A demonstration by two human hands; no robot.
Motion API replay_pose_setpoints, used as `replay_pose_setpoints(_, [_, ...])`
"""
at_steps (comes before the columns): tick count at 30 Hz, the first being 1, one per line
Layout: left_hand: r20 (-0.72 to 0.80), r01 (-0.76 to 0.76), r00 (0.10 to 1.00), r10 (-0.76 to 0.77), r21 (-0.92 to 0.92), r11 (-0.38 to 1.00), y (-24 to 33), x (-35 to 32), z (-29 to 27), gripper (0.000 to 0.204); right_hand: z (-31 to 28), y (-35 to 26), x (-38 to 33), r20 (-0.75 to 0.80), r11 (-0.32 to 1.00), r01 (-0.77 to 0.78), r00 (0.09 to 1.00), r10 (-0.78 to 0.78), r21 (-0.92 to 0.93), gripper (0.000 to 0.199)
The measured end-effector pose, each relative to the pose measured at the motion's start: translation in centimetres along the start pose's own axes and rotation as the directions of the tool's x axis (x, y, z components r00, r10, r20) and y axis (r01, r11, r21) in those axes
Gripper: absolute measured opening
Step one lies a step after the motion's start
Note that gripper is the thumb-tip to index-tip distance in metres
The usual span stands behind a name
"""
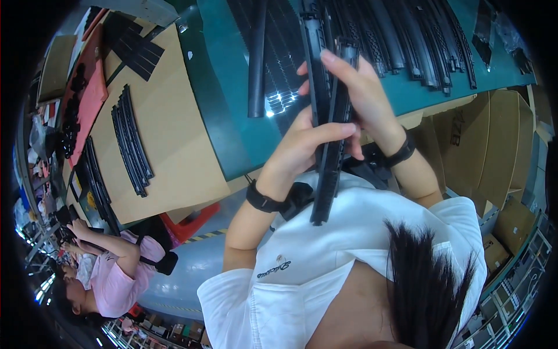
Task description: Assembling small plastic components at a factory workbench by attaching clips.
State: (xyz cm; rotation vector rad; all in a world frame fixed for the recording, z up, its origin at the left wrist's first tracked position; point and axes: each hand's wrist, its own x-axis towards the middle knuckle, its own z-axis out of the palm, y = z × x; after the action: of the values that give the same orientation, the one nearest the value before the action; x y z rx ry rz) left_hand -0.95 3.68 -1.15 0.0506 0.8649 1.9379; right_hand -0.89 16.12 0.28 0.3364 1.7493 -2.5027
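The person holds two long, narrow black plastic strips (327, 145) upright in front of a white shirt, above the edge of the green work table (221, 104). The left hand (302, 148) is closed around the strips' middle, thumb laid across the front. The right hand (360, 99) grips higher up — fingers curled behind, index finger stretched along the upper end. Both wrists carry black bands. On the table beyond the hands lies a heap of curved black plastic strips (407, 41) and a black tube (257, 58). To the left, a brown cardboard sheet (174, 145) bears a row of more black strips (132, 139) — a co-worker in a pink shirt (116, 273) sits below it.
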Motion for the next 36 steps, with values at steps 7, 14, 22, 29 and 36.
replay_pose_setpoints(7, [0.271,0.339,0.918,-0.291,-0.15,0.929,-1.9,0.7,-1.6,0.02,-0.8,1.5,-0.2,0.077,0.97,-0.083,0.995,0.067,0.23,0.041])
replay_pose_setpoints(14, [0.324,0.442,0.86,-0.394,-0.09,0.893,-1.7,1.6,0.1,0.023,-2.6,3.1,-2.2,0.279,0.654,-0.215,0.96,0.006,0.725,0.023])
replay_pose_setpoints(22, [-0.024,-0.02,0.8,0.599,0.998,0.066,0.3,1.5,-1.8,0.016,-6.4,1.3,-2.8,0.153,0.805,-0.013,0.983,-0.097,0.593,0.021])
replay_pose_setpoints(29, [0.111,0.061,0.712,0.694,0.974,-0.219,-0.9,2.9,-3.4,0.013,-5.9,3.3,-2.9,0.1,0.889,0.008,0.993,-0.061,0.459,0.022])
replay_pose_setpoints(36, [0.103,0.129,0.673,0.732,0.959,-0.253,-1.7,3.3,-3.2,0.009,-5.5,3.5,-3.1,0.183,0.921,-0.075,0.983,0.004,0.382,0.023])
